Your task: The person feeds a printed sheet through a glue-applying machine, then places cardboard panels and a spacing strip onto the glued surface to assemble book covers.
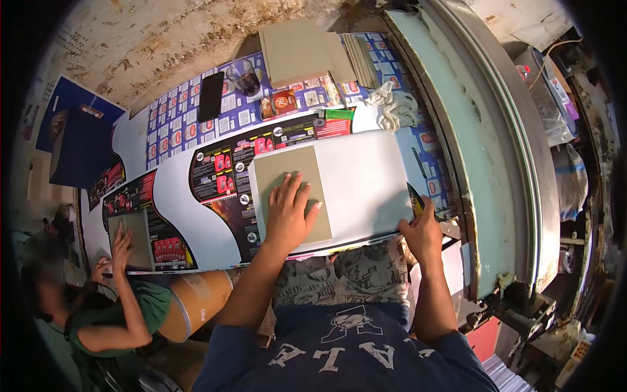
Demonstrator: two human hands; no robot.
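My left hand [289, 212] lies flat with its fingers a little spread. Under it is a grey-beige cardboard panel [277, 161], placed on the left part of a blank white sheet [369, 176]. At the sheet's near right corner, my right hand [423, 236] has its fingers bent, with the thumb on the edge. It appears to grip that corner; the fingers' undersides are hidden. Beneath the white sheet, larger printed sheets [208, 219] in black, white and red cover the table.
A co-worker [124, 320] at the left presses a second grey panel [138, 228]. Farther back are a phone [210, 97], a dark drink glass [243, 80], stacked cardboard panels [300, 52] and a crumpled cloth [393, 108]. A large green-and-metal machine [460, 130] borders the right side.
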